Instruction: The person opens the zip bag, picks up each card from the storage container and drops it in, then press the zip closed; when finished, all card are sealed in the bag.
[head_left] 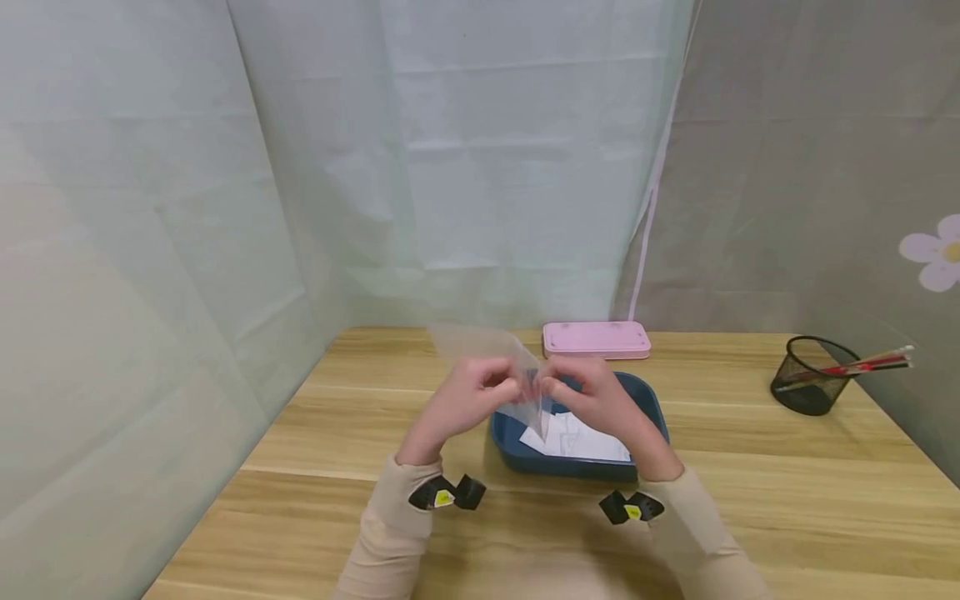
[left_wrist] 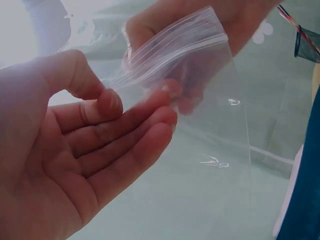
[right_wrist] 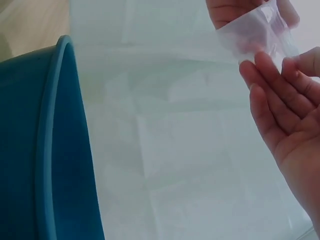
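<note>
Head view: clear zip bag [head_left: 501, 367] is pinched at its mouth by left hand [head_left: 465, 400] & right hand [head_left: 592, 400], above blue tray [head_left: 651, 400] near tabletop's far edge.

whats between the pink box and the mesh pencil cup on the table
Only bare wooden table lies between the pink box and the mesh pencil cup, in the head view.

Beige long sleeves [head_left: 390, 533] cover both arms, each wrist bearing a black mount [head_left: 446, 494] with a yellow sticker.
</note>
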